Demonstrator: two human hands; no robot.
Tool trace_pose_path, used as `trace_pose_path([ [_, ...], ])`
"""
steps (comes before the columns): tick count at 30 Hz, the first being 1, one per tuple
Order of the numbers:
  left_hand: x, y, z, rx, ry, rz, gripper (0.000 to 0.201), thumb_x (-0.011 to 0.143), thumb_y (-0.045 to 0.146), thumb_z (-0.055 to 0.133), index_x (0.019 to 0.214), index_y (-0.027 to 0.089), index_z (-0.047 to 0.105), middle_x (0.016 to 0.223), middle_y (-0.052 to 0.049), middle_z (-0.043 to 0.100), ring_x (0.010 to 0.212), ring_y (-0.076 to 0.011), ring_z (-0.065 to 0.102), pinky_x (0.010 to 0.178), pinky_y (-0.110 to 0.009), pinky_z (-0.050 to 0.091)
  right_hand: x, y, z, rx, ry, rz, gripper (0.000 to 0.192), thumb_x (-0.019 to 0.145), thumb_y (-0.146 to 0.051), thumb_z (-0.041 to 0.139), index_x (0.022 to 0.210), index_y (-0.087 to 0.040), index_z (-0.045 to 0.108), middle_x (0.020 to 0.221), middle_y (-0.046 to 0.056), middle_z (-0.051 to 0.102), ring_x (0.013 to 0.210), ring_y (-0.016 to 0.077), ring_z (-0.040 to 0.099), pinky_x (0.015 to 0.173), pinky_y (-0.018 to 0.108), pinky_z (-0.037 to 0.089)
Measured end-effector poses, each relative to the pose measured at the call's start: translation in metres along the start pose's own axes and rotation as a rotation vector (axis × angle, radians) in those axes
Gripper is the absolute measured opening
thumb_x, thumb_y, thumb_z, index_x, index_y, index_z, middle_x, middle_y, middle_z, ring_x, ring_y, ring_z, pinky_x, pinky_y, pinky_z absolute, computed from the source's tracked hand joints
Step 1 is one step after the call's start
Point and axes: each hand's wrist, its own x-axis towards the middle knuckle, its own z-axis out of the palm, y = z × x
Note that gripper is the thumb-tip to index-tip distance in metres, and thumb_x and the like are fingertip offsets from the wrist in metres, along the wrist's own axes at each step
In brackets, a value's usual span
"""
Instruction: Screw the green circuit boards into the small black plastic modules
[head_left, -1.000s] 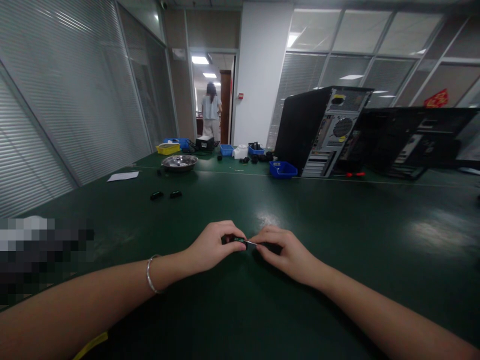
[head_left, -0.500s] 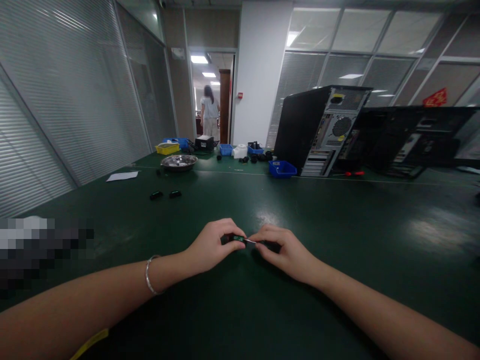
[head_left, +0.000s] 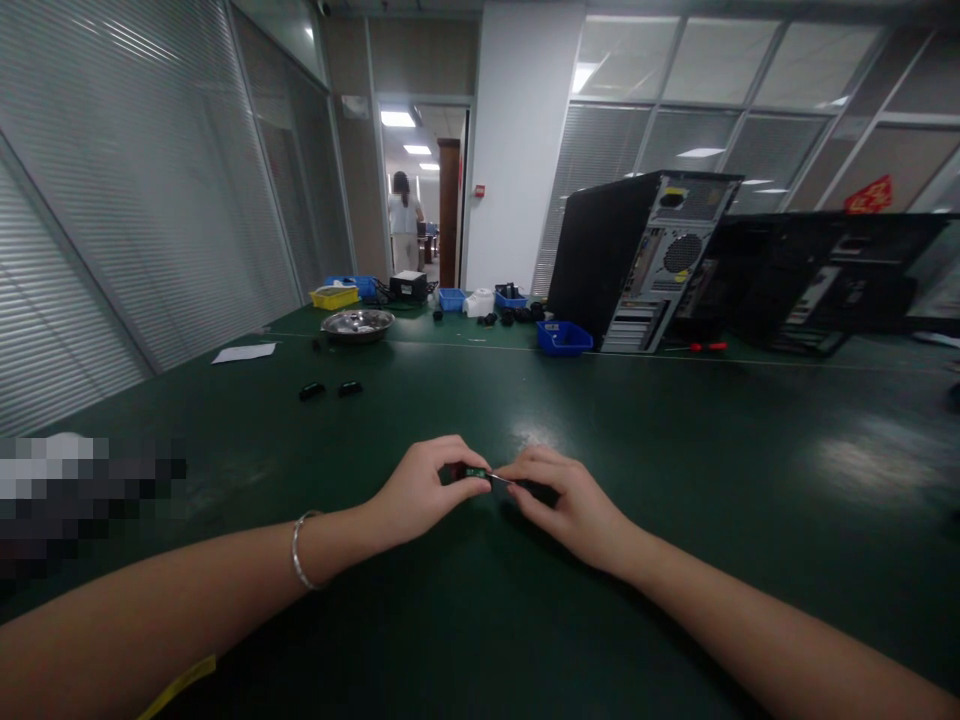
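- On the green table [head_left: 675, 480], left hand [head_left: 420, 492] and right hand [head_left: 570, 500] pinch one small black part [head_left: 472, 472] together.
- Two black pieces [head_left: 330, 389] lie behind.
- Both hands have edged slightly farther away from the person.

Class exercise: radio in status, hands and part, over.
Left hand pinching small green part. Right hand holding thin metal tool against it. Nothing in the way.

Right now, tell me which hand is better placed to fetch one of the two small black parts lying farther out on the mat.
Left, probably. The two small black parts lie left of and beyond the left hand, while the right hand sits farther right, pinching a thin metal tool against the small green part that the left hand holds.
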Motion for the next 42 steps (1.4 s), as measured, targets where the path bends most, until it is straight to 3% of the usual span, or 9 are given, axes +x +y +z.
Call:
trace_pose_path([
  [14,0.002,-0.003,-0.001,-0.060,-0.024,-0.029,0.014,0.089,0.023,0.069,0.100,0.020,0.075,0.096,-0.004,0.069,0.090,-0.0192,0.063,0.079,-0.028,0.047,0.000,-0.001,0.001,-0.014,0.020,-0.012,0.027,0.094,-0.014,0.057,0.115,-0.023,0.071,0.095,0.007,0.067,0.090,0.0202,0.062,0.080,0.033,0.050],
  [25,-0.002,0.002,0.002,-0.015,0.044,-0.037,0.013,0.089,0.025,0.067,0.100,0.020,0.073,0.091,-0.003,0.064,0.082,-0.0186,0.058,0.072,-0.028,0.044,0.000,-0.002,0.006,-0.068,0.063,0.022,0.026,0.094,-0.017,0.056,0.114,-0.024,0.071,0.095,0.007,0.067,0.090,0.0216,0.062,0.078,0.034,0.051],
  [37,0.002,-0.010,0.006,-0.306,0.006,-0.137,0.019,0.084,0.028,0.071,0.099,0.017,0.074,0.093,-0.004,0.061,0.084,-0.0183,0.061,0.076,-0.029,0.050,0.000,0.002,0.008,-0.065,0.092,0.010,0.025,0.093,-0.016,0.056,0.112,-0.023,0.072,0.092,0.006,0.067,0.088,0.0208,0.062,0.076,0.033,0.051],
  [42,0.006,-0.013,0.008,-0.463,-0.035,-0.199,0.025,0.080,0.032,0.073,0.097,0.014,0.071,0.091,-0.004,0.063,0.073,-0.0149,0.061,0.070,-0.029,0.052,0.001,0.000,0.008,-0.087,0.094,0.011,0.025,0.093,-0.017,0.056,0.111,-0.024,0.072,0.091,0.006,0.067,0.087,0.0207,0.062,0.076,0.032,0.051],
])
